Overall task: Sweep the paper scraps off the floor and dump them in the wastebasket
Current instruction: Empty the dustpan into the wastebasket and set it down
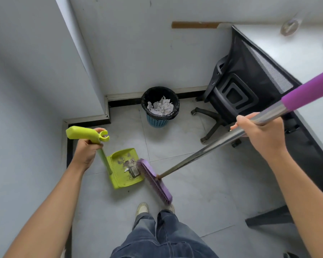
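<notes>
My left hand [86,151] grips the upright handle of a lime-green dustpan [119,175] that sits on the grey tile floor. A few paper scraps [131,167] and dirt lie inside the pan. My right hand [259,131] holds the metal pole of a purple broom [155,180], whose bristle head rests against the pan's open edge. A blue wastebasket [159,107] with a black liner stands by the far wall, holding crumpled white paper.
A black mesh office chair [237,94] on castors stands right of the wastebasket, pushed against a white desk [296,53]. Walls form a stepped corner on the left. My shoes [143,208] and jeans are at the bottom.
</notes>
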`<move>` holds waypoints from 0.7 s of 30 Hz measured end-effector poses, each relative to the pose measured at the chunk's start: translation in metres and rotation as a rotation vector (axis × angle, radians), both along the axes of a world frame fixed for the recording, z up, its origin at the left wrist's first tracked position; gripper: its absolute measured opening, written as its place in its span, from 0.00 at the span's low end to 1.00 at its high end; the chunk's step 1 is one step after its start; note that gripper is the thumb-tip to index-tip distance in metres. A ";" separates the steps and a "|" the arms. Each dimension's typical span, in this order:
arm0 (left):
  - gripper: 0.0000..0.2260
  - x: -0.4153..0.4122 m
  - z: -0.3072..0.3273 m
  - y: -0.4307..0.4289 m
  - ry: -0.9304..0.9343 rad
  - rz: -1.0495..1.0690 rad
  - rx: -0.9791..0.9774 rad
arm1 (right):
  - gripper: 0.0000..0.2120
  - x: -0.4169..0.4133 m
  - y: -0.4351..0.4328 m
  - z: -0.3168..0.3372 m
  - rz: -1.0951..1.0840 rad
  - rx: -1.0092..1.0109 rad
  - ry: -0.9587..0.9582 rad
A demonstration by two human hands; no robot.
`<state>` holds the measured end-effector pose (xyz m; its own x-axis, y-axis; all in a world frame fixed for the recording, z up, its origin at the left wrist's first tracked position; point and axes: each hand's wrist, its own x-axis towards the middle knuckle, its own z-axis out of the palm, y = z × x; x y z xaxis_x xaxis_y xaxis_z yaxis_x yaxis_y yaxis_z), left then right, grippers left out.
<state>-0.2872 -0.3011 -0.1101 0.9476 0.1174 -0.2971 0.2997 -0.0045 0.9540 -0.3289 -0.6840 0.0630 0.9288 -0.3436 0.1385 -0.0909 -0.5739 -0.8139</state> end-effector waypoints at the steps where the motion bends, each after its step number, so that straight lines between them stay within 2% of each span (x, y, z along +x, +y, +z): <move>1: 0.29 0.005 0.009 -0.002 -0.024 0.002 -0.003 | 0.12 -0.001 -0.005 0.003 -0.021 -0.022 -0.016; 3: 0.29 0.014 0.032 -0.005 -0.080 -0.011 -0.019 | 0.10 -0.001 -0.017 0.004 -0.047 -0.045 -0.021; 6: 0.26 0.031 0.075 -0.009 -0.184 -0.071 -0.043 | 0.14 0.000 -0.028 -0.009 -0.061 -0.128 0.042; 10: 0.24 0.061 0.142 -0.030 -0.417 -0.202 -0.063 | 0.17 0.007 -0.037 -0.034 -0.046 -0.182 0.131; 12: 0.18 0.081 0.181 -0.053 -0.551 -0.210 -0.062 | 0.20 0.012 -0.044 -0.047 -0.034 -0.222 0.213; 15: 0.08 0.118 0.230 -0.099 -0.739 -0.118 -0.021 | 0.19 0.025 -0.058 -0.059 -0.020 -0.230 0.315; 17: 0.10 0.142 0.257 -0.133 -0.817 -0.054 0.013 | 0.20 0.035 -0.069 -0.060 -0.001 -0.221 0.345; 21: 0.13 0.181 0.288 -0.203 -0.948 -0.109 0.105 | 0.23 0.062 -0.096 -0.055 0.017 -0.236 0.341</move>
